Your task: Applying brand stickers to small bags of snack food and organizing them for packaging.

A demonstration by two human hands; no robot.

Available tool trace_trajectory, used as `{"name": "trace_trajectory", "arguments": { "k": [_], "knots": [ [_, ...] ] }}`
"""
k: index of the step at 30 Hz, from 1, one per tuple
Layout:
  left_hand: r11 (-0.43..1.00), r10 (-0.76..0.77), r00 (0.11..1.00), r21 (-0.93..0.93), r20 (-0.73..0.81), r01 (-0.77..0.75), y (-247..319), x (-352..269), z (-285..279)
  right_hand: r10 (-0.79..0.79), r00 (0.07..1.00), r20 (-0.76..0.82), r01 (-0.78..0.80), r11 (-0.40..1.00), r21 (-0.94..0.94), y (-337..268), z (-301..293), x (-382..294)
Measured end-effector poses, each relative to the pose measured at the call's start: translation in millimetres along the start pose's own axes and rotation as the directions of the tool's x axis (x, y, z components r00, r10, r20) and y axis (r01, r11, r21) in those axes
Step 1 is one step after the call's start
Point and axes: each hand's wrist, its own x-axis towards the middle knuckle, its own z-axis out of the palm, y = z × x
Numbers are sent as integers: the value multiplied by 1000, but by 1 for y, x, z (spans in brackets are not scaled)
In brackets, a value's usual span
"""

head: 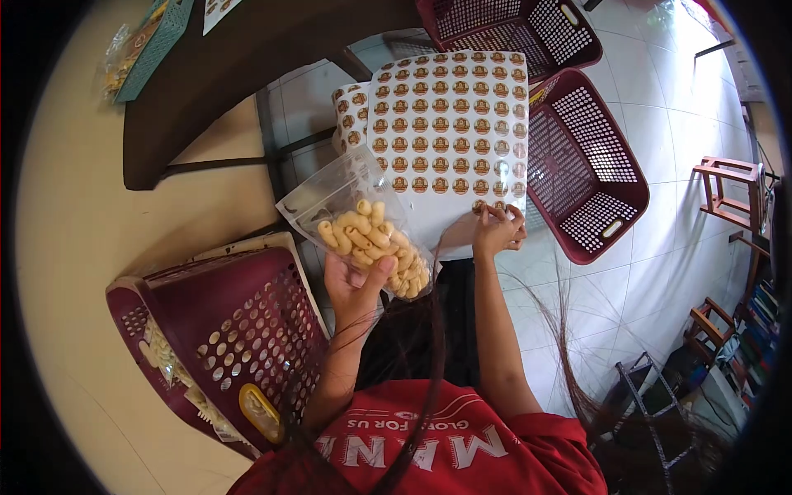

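My left hand grips a clear zip pouch by its lower part, the thumb across the front. Curved, tube-shaped yellow snacks fill the pouch's lower half. Behind it, a large white sheet of round brown stickers stretches out before me, with its near rows bare. The fingertips of my right hand pinch at the sheet's lower right corner, over the last stickers. Whether a sticker has lifted there is too small to tell. Part of the sheet's left side is covered by the pouch.
A maroon perforated basket holding filled pouches stands close on my left. Two more maroon baskets, one near and one farther, lie beyond the sheet. A dark table carries a green basket. Wooden stools stand at right.
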Motion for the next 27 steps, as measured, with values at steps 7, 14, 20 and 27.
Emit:
{"name": "trace_trajectory", "arguments": {
  "k": [7, 14, 20, 27],
  "knots": [
    [999, -25, 1000, 41, -17, 26, -3, -2, -4, 48, 997, 68, -45, 998, -38, 1, -4, 4],
    [998, -42, 999, 36, -15, 42, -6, -3, -3, 22, 998, 54, -18, 997, -82, 8, 1, 7],
    [999, -27, 1000, 46, 7, 26, -3, -2, -3, -180, 979, 96, 176, 983, 51, 10, -5, 11],
    [999, 1, 1000, 43, 9, -1, 4, 0, -1, -344, 934, 99, 313, 919, 241, 16, -1, 16]
  ]
}}
